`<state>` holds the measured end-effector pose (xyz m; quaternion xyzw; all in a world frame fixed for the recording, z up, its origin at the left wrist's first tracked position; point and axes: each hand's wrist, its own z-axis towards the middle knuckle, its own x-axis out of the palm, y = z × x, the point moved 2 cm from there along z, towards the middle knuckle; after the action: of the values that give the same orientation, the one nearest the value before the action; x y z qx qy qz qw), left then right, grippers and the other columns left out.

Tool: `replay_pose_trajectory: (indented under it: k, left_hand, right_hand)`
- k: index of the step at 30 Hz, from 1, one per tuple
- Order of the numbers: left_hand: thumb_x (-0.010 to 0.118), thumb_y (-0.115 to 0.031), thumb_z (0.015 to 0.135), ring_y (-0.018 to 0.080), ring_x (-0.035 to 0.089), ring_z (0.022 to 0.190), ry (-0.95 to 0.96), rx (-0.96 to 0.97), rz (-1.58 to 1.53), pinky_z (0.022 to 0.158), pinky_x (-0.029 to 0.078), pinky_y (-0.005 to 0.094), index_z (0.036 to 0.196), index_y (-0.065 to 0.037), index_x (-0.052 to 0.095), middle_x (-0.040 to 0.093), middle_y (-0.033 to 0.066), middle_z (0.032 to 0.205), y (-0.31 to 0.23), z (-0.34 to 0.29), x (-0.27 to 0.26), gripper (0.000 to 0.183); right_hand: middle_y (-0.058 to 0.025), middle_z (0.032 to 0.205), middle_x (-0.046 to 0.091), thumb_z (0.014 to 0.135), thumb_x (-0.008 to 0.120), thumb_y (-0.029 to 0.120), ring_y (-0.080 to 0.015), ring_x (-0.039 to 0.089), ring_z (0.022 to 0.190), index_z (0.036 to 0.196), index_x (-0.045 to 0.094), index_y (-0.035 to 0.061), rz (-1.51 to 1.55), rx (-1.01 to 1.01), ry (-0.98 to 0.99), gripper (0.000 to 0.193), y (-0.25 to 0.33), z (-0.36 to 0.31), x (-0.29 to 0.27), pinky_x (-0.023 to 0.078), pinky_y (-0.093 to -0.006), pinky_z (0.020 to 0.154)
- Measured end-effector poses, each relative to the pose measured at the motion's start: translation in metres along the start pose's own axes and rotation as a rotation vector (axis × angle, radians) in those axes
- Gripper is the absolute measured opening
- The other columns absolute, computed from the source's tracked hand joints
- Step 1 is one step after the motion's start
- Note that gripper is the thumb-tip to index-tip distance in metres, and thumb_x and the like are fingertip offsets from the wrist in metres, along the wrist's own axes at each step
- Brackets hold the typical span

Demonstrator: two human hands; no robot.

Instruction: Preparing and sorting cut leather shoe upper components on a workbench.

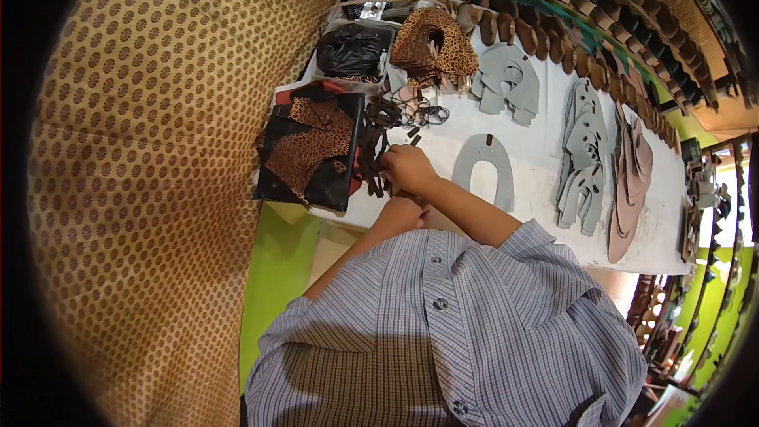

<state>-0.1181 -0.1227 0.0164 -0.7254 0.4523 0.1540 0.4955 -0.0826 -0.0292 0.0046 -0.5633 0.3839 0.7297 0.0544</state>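
Observation:
Over the table's near edge, my right hand (407, 168) is closed, its fingertips beside a heap of dark brown strips (371, 146). What it pinches, if anything, is too small to make out. Just below it, close to my shirt, my left hand (405, 209) is curled, and the right wrist partly covers it; its grip is hidden. A grey U-shaped piece (484, 150) with a small dark tab at its top lies right of my hands. Small dark tabs (414, 137) lie just beyond my right hand.
Left on the white table (538, 182) are leopard-print pieces (316, 138) on a black-and-red bag (269, 158), and a black plastic bundle (356, 51). Farther back lie more leopard-print pieces (435, 47). Grey stacks (585, 150) and pink pieces (632, 182) lie right. Shoes (526, 35) line the back.

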Motion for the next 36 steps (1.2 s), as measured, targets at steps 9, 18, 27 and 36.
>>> replay_pose_trajectory:
  k: [9, 18, 27, 36]
  left_hand:
    - [0.056, -0.017, 0.076, 0.0331, 0.058, 0.083, -0.226, 0.420, -0.007, 0.071, 0.047, 0.0407, 0.096, -0.005, 0.062, 0.061, 0.0151, 0.095, -0.004, 0.010, 0.005, 0.025]
    - [0.052, -0.014, 0.087, 0.0148, 0.057, 0.076, -0.362, 0.146, -0.792, 0.068, 0.046, 0.0266, 0.095, -0.001, 0.062, 0.061, 0.0080, 0.085, -0.024, 0.031, -0.011, 0.018]
    - [0.057, -0.016, 0.082, 0.0279, 0.057, 0.089, -0.486, 0.544, -0.162, 0.080, 0.045, 0.0343, 0.105, -0.002, 0.059, 0.061, 0.0132, 0.098, -0.050, 0.134, -0.028, 0.027]
    - [0.070, -0.025, 0.068, 0.0338, 0.052, 0.098, -0.260, 0.234, 0.223, 0.084, 0.043, 0.0417, 0.107, -0.009, 0.058, 0.058, 0.0113, 0.103, -0.087, 0.182, -0.034, 0.044]
  right_hand:
    - [-0.0073, 0.076, 0.058, 0.069, 0.059, 0.017, -0.0268, 0.057, 0.076, 0.074, 0.062, 0.0106, -0.057, 0.066, -0.115, 0.008, -0.010, -0.029, -0.038, 0.046, -0.0391, 0.064]
    - [-0.0065, 0.075, 0.066, 0.081, 0.061, 0.013, -0.0135, 0.063, 0.068, 0.086, 0.066, 0.0039, 0.587, 0.641, -0.401, 0.012, -0.062, -0.125, -0.070, 0.049, -0.0250, 0.062]
    - [-0.0127, 0.084, 0.065, 0.076, 0.060, 0.006, -0.0247, 0.063, 0.076, 0.094, 0.063, 0.0021, 0.428, 0.814, -0.505, 0.018, -0.131, -0.141, -0.089, 0.049, -0.0316, 0.070]
    - [-0.0116, 0.081, 0.063, 0.073, 0.063, 0.008, -0.0289, 0.058, 0.075, 0.086, 0.063, 0.0044, 0.284, 0.628, -0.350, 0.014, -0.148, -0.134, -0.089, 0.047, -0.0347, 0.070]
